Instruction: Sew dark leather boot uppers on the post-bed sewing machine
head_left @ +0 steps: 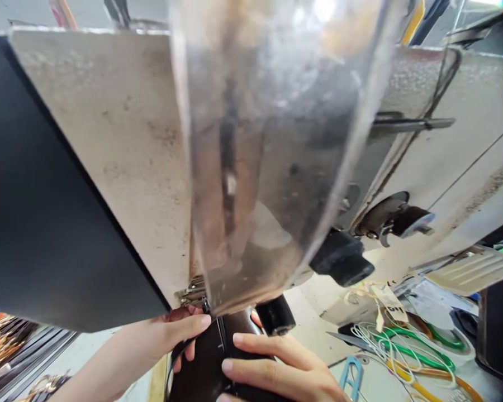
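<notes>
My view looks up close at a worn grey sewing machine head (121, 145) with a clear plastic guard (260, 145) in front of the needle area. Below it lies a dark brown leather piece (207, 363). My left hand (167, 335) comes in from the lower left and pinches the piece's left edge beside the presser foot (195, 295), thumb on top. My right hand (272, 371) lies on the piece from the right, fingers stretched flat and pressing it down. The needle itself is hidden behind the guard.
A black knob (343, 259) and a black roller (276, 315) hang under the machine. On the table at right lie green, white and orange cords (406, 349), a paper tag (385, 298) and blue-handled scissors (352, 377). A black panel (37, 223) fills the left.
</notes>
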`<state>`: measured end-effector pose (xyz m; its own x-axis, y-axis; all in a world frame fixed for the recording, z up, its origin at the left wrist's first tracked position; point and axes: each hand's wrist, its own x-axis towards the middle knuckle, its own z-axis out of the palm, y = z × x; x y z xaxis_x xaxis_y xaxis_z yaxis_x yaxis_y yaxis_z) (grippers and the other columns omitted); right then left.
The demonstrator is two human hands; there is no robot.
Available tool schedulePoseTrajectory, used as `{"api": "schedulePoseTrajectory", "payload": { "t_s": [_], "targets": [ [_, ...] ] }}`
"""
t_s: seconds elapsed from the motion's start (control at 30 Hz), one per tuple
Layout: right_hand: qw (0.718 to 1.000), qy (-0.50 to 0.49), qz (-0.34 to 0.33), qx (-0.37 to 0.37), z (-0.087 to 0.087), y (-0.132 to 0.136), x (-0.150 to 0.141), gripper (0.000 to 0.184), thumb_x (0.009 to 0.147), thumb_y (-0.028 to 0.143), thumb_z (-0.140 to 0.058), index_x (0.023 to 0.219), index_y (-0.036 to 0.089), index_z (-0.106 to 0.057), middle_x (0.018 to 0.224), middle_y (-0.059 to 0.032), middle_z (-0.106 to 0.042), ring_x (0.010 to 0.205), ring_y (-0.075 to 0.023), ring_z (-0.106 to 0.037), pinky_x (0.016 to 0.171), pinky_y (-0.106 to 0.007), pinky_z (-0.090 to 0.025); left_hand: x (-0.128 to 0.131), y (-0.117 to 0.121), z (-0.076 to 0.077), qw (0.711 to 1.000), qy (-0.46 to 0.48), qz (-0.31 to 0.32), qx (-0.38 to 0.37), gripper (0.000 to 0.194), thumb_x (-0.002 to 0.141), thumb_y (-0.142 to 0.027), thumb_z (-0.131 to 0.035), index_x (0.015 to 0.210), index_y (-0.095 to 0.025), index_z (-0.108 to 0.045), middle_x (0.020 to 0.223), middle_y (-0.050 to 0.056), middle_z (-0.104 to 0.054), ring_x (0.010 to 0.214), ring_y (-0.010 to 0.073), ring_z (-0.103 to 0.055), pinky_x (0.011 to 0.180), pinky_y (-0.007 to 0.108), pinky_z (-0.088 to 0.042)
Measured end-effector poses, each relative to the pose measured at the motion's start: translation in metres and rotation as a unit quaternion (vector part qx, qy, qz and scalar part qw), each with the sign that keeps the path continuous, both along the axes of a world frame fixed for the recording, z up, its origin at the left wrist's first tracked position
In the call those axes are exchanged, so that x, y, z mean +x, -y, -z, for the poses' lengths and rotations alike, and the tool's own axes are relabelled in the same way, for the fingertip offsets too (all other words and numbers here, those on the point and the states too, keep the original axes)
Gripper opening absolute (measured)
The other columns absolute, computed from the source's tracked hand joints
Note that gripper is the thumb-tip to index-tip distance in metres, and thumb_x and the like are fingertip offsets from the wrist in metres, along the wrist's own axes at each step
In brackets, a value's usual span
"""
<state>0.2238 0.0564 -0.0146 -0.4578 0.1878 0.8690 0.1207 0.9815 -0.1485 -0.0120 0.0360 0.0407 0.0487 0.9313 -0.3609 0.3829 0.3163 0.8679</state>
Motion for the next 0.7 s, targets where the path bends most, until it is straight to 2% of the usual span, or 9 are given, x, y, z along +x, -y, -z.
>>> {"api": "schedulePoseTrajectory", "payload": {
  "t_s": [0.07,0.13,0.4,0.53,0.7],
  "targets": [
    [0.997,-0.075,0.014,0.000,0.015,0.000,-0.010,0.038,0.109,0.041,-0.039,0.109,0.031,-0.076,0.106,0.0084,-0.079,0.118,-0.0087,-0.067,0.119,-0.032,-0.034,0.001,0.000,0.001,1.000,-0.012,-0.012,0.003,0.052,0.072,-0.068,-0.059,0.062,-0.018,-0.060,0.062,0.001,-0.058,0.061,0.0152,-0.051,0.054,0.027,-0.035],
    [0.997,-0.076,0.023,-0.008,0.023,0.001,-0.016,0.039,0.109,0.042,-0.038,0.108,0.032,-0.076,0.107,0.0102,-0.079,0.116,-0.0087,-0.068,0.120,-0.032,-0.034,0.004,-0.001,-0.001,1.000,-0.020,-0.024,0.001,0.049,0.071,-0.067,-0.059,0.061,-0.019,-0.059,0.061,0.001,-0.058,0.060,0.0155,-0.050,0.054,0.027,-0.033],
    [0.995,-0.096,0.031,-0.003,0.020,0.004,-0.017,0.038,0.109,0.044,-0.040,0.107,0.032,-0.076,0.103,0.0105,-0.079,0.111,-0.0088,-0.070,0.119,-0.031,-0.037,0.003,0.001,-0.006,1.000,-0.021,-0.002,0.001,0.048,0.072,-0.066,-0.060,0.060,-0.019,-0.057,0.060,-0.001,-0.055,0.060,0.0150,-0.048,0.057,0.028,-0.032],
    [0.998,-0.052,0.046,0.010,0.028,0.002,-0.017,0.027,0.106,0.042,-0.050,0.108,0.037,-0.076,0.103,0.0106,-0.079,0.110,-0.0102,-0.071,0.118,-0.035,-0.039,0.003,0.001,-0.006,1.000,-0.008,0.003,0.003,0.049,0.074,-0.066,-0.059,0.059,-0.019,-0.056,0.063,0.000,-0.056,0.061,0.0151,-0.049,0.057,0.028,-0.031],
    [0.995,-0.041,0.087,0.012,0.036,0.002,-0.016,0.020,0.102,0.043,-0.058,0.105,0.040,-0.077,0.095,0.0091,-0.080,0.103,-0.0120,-0.074,0.116,-0.037,-0.041,0.010,0.000,-0.014,0.999,-0.031,-0.017,-0.001,0.047,0.071,-0.064,-0.057,0.056,-0.020,-0.054,0.059,-0.001,-0.053,0.060,0.0157,-0.049,0.059,0.029,-0.033]
  ]
}}
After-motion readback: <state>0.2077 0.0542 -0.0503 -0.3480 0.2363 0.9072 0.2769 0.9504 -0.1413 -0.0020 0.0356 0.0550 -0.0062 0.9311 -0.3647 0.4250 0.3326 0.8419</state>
